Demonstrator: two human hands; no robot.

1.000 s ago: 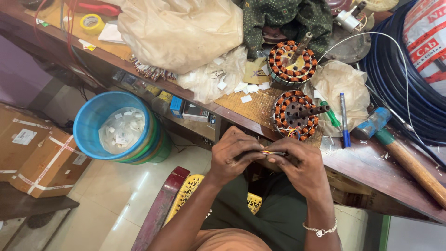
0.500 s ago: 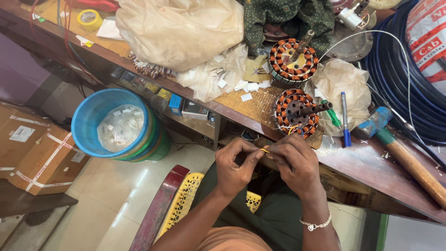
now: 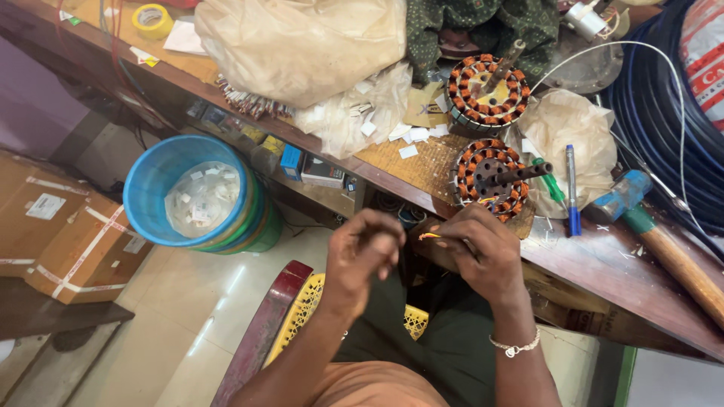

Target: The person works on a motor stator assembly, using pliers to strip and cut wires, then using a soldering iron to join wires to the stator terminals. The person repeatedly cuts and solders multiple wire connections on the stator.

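one thin wire (image 3: 430, 236) pinched between left hand (image 3: 363, 252) and right hand (image 3: 483, 249); two copper-wound coils (image 3: 490, 179) just above grip

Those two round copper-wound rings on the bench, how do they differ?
The nearer wound ring sits at the bench edge, right by the person's right hand; the farther wound ring lies deeper on the bench, beside white paper scraps. The nearer one has a dark shaft lying almost flat across it; the farther one's shaft tilts up and away. The nearer one trails thin wires towards the hands. Both show orange-and-dark coils set in a circle.
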